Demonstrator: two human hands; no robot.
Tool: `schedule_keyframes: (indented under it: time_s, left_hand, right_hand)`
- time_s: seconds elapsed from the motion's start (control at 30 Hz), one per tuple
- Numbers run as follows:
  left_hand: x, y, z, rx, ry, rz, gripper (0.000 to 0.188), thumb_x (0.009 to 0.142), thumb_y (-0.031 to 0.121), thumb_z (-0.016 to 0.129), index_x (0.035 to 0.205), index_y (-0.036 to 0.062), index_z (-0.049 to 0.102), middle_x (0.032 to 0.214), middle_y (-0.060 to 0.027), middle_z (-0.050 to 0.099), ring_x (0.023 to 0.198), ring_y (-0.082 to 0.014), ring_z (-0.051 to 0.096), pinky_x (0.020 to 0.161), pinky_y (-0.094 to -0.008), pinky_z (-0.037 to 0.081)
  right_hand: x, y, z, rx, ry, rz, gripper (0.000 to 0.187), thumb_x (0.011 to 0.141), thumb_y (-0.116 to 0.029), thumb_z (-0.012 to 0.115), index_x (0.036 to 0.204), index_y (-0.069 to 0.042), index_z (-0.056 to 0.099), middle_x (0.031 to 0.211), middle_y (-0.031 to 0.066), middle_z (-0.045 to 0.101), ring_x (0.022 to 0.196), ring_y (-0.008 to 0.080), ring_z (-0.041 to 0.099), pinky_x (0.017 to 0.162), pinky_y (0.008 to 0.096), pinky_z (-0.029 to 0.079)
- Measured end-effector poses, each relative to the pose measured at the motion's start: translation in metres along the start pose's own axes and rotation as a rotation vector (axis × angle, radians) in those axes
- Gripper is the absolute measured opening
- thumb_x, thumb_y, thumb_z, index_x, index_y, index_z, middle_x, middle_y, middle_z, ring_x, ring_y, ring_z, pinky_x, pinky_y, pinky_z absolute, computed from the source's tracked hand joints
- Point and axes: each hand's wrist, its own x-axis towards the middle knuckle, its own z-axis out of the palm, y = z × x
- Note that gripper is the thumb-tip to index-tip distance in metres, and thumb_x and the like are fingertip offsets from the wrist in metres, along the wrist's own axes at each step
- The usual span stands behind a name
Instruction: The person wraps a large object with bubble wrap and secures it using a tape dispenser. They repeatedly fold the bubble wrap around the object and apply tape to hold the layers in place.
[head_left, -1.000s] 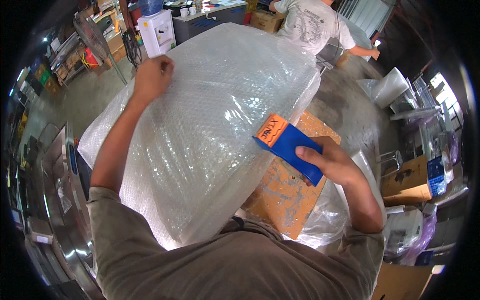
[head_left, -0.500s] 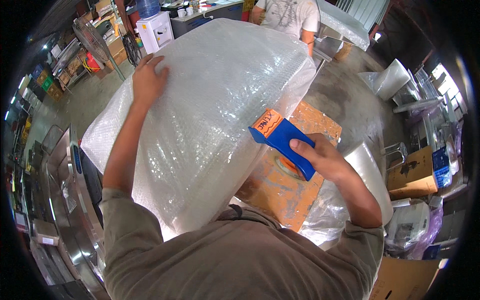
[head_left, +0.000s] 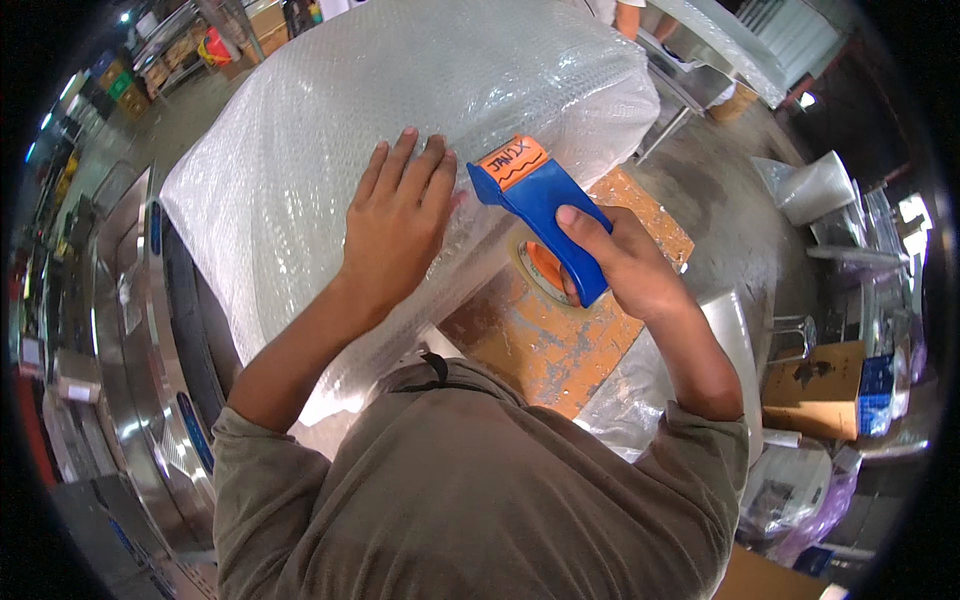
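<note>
A large bulky item wrapped in clear bubble wrap fills the space in front of me. My left hand lies flat on the wrap near its right-hand side, fingers stretched out. In my right hand is a blue tape dispenser with an orange label at its front end. A roll of clear tape with an orange core sits in it. The dispenser's front end is close to the wrap, just right of my left fingertips; whether it touches cannot be seen.
Under the wrapped item, a worn orange board shows at the right. Loose clear plastic hangs beside it. Farther right stand a cardboard box and a roll of plastic wrap. Metal units line the left. Another person is partly visible beyond.
My left hand has come from the far left of the wrap back toward me and right, beside the dispenser. The dispenser has shifted slightly left and away. My view has tilted down.
</note>
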Motion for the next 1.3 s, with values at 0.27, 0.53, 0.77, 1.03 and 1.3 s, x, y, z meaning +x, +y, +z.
schedule_keyframes:
  time_s: [0.27, 0.53, 0.77, 1.03, 1.3]
  left_hand:
    - [-0.002, 0.004, 0.018, -0.009, 0.147, -0.086, 0.033, 0.085, 0.011, 0.078, 0.116, 0.0061, 0.069, 0.125, -0.0115, 0.071, 0.125, -0.0318, 0.064, 0.106, -0.0502, 0.051]
    - [0.004, 0.059, 0.025, 0.272, 0.134, -0.294, 0.044, 0.08, 0.013, 0.078, 0.122, 0.006, 0.068, 0.13, -0.0104, 0.068, 0.132, -0.0332, 0.058, 0.115, -0.0509, 0.04]
    - [0.004, 0.047, 0.032, 0.323, 0.222, -0.174, 0.043, 0.081, 0.01, 0.077, 0.123, 0.0098, 0.07, 0.126, -0.0047, 0.07, 0.122, -0.0258, 0.064, 0.104, -0.0415, 0.049]
    - [0.006, 0.037, 0.032, 0.215, 0.258, -0.229, 0.037, 0.073, 0.017, 0.086, 0.109, 0.0145, 0.078, 0.111, -0.0003, 0.076, 0.11, -0.0203, 0.07, 0.095, -0.0369, 0.053]
    - [0.008, 0.037, 0.031, 0.165, 0.276, -0.238, 0.044, 0.065, 0.01, 0.089, 0.108, 0.0127, 0.079, 0.109, -0.0011, 0.077, 0.108, -0.0195, 0.07, 0.096, -0.035, 0.052]
  right_hand:
    - [-0.006, 0.025, -0.006, 0.188, -0.038, -0.108, 0.059, 0.1, -0.048, 0.063, 0.111, 0.01, 0.067, 0.088, 0.0111, 0.071, 0.073, 0.0134, 0.066, 0.066, 0.0278, 0.053]
    - [-0.004, 0.042, -0.016, 0.274, -0.132, -0.114, 0.062, 0.096, -0.056, 0.065, 0.096, 0.005, 0.066, 0.07, 0.008, 0.064, 0.054, 0.0126, 0.062, 0.05, 0.0257, 0.051]
    - [0.009, 0.055, -0.019, 0.213, -0.147, -0.145, 0.061, 0.098, -0.055, 0.063, 0.104, 0.006, 0.067, 0.072, 0.0066, 0.065, 0.057, 0.0117, 0.062, 0.051, 0.0254, 0.051]
    - [0.009, 0.098, -0.024, 0.198, -0.144, -0.135, 0.041, 0.099, -0.038, 0.067, 0.106, 0.003, 0.068, 0.084, 0.0052, 0.068, 0.076, 0.0108, 0.064, 0.067, 0.0289, 0.052]
    - [0.038, 0.169, 0.03, 0.203, -0.036, -0.121, 0.046, 0.098, -0.044, 0.068, 0.1, 0.002, 0.071, 0.077, 0.0058, 0.069, 0.071, 0.0146, 0.064, 0.067, 0.0319, 0.052]
